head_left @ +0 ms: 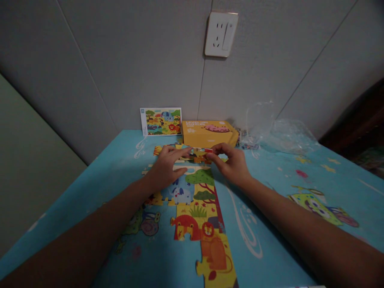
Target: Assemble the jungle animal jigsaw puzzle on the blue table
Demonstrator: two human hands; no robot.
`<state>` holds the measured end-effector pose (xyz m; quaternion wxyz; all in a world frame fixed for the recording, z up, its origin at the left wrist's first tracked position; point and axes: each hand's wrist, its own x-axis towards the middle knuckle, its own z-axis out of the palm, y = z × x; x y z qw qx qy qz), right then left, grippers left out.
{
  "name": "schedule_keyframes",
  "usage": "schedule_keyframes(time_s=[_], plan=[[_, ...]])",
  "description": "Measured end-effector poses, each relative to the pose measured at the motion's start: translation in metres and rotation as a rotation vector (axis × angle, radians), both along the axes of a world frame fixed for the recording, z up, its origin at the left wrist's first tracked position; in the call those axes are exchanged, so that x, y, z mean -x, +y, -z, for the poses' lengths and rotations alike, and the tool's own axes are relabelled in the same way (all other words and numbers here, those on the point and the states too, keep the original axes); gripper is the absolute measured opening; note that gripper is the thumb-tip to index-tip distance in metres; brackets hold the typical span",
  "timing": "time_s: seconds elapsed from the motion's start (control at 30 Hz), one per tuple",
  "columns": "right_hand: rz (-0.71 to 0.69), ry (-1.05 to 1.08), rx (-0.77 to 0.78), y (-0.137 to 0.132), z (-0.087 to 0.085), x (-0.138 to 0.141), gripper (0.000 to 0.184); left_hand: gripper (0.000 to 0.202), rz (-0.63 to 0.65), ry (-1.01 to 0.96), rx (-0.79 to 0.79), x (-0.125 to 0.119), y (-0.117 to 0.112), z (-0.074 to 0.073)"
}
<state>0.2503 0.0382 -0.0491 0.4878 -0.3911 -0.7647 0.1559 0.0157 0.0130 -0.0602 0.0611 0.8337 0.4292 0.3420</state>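
My left hand (168,166) reaches over a heap of loose puzzle pieces (196,157), its fingers stretched out and their tips at the pieces. Across from it, my right hand (231,162) pinches a puzzle piece (208,151) between thumb and fingertips at the heap's right end; the fingers partly cover it. Nearer to me lies a partly joined jigsaw puzzle (195,210) with a blue elephant, a green tree and orange lions. Its right side runs down towards me. My left hand and forearm hide some of its left part.
Behind the pieces a yellow puzzle box (207,136) stands against the wall. A picture card (162,122) leans to its left. Crumpled clear plastic (288,136) lies to the right. A blue patterned cloth (264,224) covers the table, and a wall socket (221,34) is above.
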Motion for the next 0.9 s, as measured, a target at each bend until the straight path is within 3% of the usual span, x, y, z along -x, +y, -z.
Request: schedule_keyframes(time_s=[0.07, 0.23, 0.4, 0.63, 0.9], plan=[[-0.056, -0.002, 0.067, -0.0031, 0.0009, 0.0025, 0.017, 0.066, 0.017, -0.04, -0.006, -0.0005, -0.0006, -0.0002], [-0.093, -0.02, 0.168, -0.0038, 0.0034, 0.0043, 0.022, 0.045, 0.029, -0.067, -0.047, -0.0006, 0.0001, -0.0014], [-0.102, -0.021, 0.257, -0.0031, 0.002, 0.0049, 0.023, 0.048, -0.019, -0.082, -0.029, -0.0027, -0.0015, -0.005], [-0.11, -0.045, 0.274, -0.0033, 0.0028, 0.0046, 0.022, 0.014, -0.029, -0.097, -0.052, -0.0029, -0.0019, -0.0054], [-0.121, -0.066, 0.267, -0.0012, 0.0058, 0.0023, 0.023, 0.012, -0.039, -0.088, -0.089, -0.0017, -0.0001, -0.0033]])
